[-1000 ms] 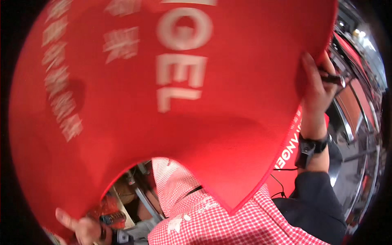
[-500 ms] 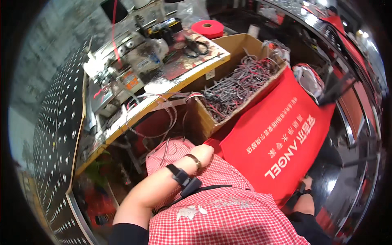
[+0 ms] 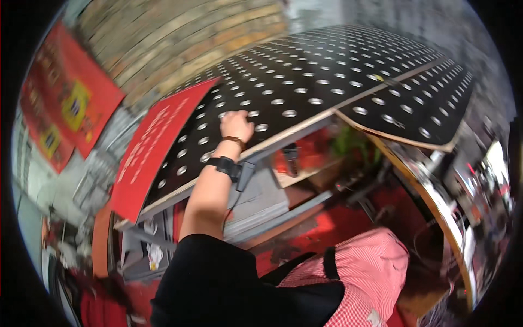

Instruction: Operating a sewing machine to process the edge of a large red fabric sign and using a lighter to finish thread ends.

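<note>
My left hand (image 3: 237, 126) reaches over a black tabletop with rows of pale oval dots (image 3: 316, 73). Its fingers are curled in, and nothing shows in or around them. Whether the knuckles touch the surface I cannot tell. A bracelet and a black wrist device (image 3: 225, 167) are on that arm. To the left of the hand, a flat red fabric bag panel (image 3: 163, 150) with pale print lies across the table's left end, apart from the hand. My right hand is out of view.
Below the tabletop sits a stack of grey sheets (image 3: 259, 204). At the right, a wooden-edged sewing table (image 3: 436, 210) curves past my checked apron (image 3: 365, 261). Red posters (image 3: 81, 101) hang at the far left, near a brick wall (image 3: 180, 41).
My view has swung left, away from the sewing machine and the box of cords. My left hand has left the large red bag at my lap and moved over the dotted table.
</note>
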The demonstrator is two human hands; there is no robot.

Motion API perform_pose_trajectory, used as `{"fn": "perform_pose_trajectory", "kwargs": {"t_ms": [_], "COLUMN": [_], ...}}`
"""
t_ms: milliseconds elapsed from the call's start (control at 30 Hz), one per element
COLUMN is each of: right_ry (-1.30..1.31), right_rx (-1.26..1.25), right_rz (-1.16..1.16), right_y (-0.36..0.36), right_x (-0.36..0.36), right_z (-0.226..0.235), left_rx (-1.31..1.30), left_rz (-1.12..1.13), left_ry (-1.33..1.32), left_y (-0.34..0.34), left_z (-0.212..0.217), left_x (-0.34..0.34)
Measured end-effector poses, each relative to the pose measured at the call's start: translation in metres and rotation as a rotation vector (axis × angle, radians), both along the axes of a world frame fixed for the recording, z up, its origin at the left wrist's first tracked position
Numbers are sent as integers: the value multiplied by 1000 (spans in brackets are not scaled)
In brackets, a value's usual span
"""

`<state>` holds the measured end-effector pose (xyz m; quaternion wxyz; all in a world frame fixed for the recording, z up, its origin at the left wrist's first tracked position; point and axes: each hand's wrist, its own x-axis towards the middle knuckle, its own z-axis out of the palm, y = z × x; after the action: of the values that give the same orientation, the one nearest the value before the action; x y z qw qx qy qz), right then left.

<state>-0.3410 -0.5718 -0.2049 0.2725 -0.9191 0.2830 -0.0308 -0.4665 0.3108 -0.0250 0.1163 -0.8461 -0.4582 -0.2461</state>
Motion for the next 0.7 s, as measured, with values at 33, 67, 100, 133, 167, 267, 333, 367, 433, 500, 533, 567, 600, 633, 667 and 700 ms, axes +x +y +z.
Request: {"fn": "perform_pose_trajectory", "kwargs": {"t_ms": [33, 67, 100, 133, 167, 267, 333, 367, 433, 500, 533, 567, 600, 633, 667, 700], "right_ry": [76, 141, 59, -250, -263, -130, -254, -272, -239, -222, -210, -204, -191, -181, -173, -161], "right_rx": [151, 197, 300, -213, -212, -333, -499, -521, -484, -408, -363, -294, -223, -152, -66, 32], "right_rz": [64, 142, 203, 946, 976, 951, 1108, 1124, 1105, 1094, 1084, 1060, 1036, 1015, 997, 995], "right_y": [18, 42, 109, 166, 182, 220, 245, 253, 268, 278, 282, 290, 294, 296, 301, 308], "right_x": [47, 79, 94, 93, 108, 157, 172, 174, 170, 167, 162, 154, 147, 143, 137, 135], "right_z": [-2, 4, 39, 80, 80, 67, 62, 65, 75, 84, 90, 100, 109, 114, 120, 124], "left_rx": [34, -17, -31, -122, -185, -310, -218, -165, -25, 225, 374, 488, 600, 736, 863, 846], "left_rz": [229, 377, 555, 736, 845, 922, 752, 826, 962, 981, 923, 836, 747, 490, 230, -96], "left_ry": [74, 148, 166, 98, 116, 143, 78, 4, -88, -155, -199, -228, -259, -284, -307, -418], "left_y": [27, 30, 42, 39, 41, 48, 61, 68, 79, 93, 98, 98, 92, 84, 79, 81], "left_z": [5, 15, 17, 25, 26, 12, 6, 12, 43, 87, 106, 124, 136, 139, 137, 129], "left_x": [-57, -93, -150, -170, -203, -273, -306, -304, -298, -286, -274, -243, -201, -165, -130, -108]}}
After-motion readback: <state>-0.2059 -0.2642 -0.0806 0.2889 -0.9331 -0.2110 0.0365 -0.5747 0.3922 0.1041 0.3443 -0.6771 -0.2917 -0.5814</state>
